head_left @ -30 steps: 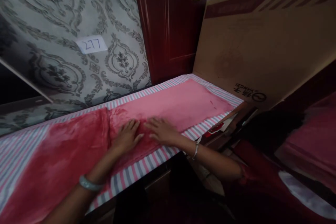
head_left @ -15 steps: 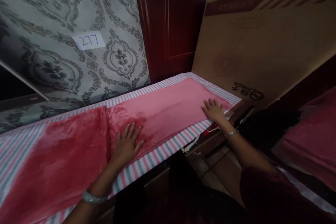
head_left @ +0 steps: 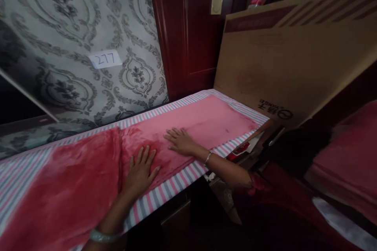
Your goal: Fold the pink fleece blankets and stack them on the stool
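Observation:
A pink plush cloth [head_left: 206, 121] lies flat along a table covered by a pink, white and grey striped sheet [head_left: 165, 196]. My left hand [head_left: 140, 171] presses flat on the cloth near the front edge, fingers spread, beside a fold line in the fabric. My right hand [head_left: 180, 141] lies flat on the cloth just right of and beyond the left hand, fingers spread and pointing left. Each wrist wears a bracelet. Neither hand grips anything.
A large cardboard box [head_left: 288, 59] leans at the table's right end. Patterned wallpaper with a paper label "277" [head_left: 105, 59] stands behind the table, next to a dark red wooden door [head_left: 191, 27]. More pink fabric [head_left: 347, 157] sits at the right.
My right hand slid out to the cloth's far right end, then came back left to beside my left hand. The left hand stayed pressed in place.

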{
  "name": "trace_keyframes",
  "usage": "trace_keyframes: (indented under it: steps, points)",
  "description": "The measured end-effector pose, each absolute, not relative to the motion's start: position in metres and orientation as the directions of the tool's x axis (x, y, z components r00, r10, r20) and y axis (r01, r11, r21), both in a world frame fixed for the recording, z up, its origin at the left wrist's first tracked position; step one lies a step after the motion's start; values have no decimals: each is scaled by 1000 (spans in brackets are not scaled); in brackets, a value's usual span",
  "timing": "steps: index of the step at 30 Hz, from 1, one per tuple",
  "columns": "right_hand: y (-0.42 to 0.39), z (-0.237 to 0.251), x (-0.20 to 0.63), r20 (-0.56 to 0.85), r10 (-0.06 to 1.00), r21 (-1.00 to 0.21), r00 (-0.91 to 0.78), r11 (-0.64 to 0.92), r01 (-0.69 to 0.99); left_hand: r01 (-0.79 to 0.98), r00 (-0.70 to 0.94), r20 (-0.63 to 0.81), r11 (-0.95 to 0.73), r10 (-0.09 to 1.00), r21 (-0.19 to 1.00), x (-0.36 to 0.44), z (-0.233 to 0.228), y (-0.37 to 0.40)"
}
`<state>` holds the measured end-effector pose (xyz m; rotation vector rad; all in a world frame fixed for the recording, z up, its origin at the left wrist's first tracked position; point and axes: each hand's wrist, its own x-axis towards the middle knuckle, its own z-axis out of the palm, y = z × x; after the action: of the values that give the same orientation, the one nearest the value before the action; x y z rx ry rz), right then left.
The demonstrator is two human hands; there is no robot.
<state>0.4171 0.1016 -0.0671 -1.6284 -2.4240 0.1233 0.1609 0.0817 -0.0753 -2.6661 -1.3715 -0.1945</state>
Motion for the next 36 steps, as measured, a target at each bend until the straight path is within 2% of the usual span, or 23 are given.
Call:
trace_keyframes:
  steps: [2,5,7,9,13,16,19,22,24,36]
  points:
    - [110,-66,453,120,966,-177,-229,248,952,808,585,200,-586,786,-64,159,-79,85]
    - [112,-65,526,73,995,-171,63,-49,984,801,593,225,-594,773,-69,158,-83,88]
    - [106,-65,575,25,966,-199,258,-248,948,798,596,235,-598,767,-72,158,-84,89]
    - [97,-65,618,12,923,-208,386,-375,903,799,595,240,-596,767,-74,158,-84,89]
    - [80,-63,666,66,820,-254,568,-537,805,799,597,228,-595,770,-83,159,-82,89]
    - [77,-61,668,167,773,-305,612,-550,777,799,598,221,-594,770,-92,159,-81,89]
    - [81,-62,651,234,804,-377,547,-444,813,796,603,224,-597,765,-101,159,-81,90]
    - [86,-66,630,200,872,-452,447,-323,832,797,602,219,-594,768,-107,158,-82,91]
    - [87,-69,622,160,894,-486,418,-298,822,800,599,215,-590,772,-109,157,-82,92]
    - [89,-63,614,109,870,-454,481,-388,803,801,598,205,-586,775,-122,159,-78,90]
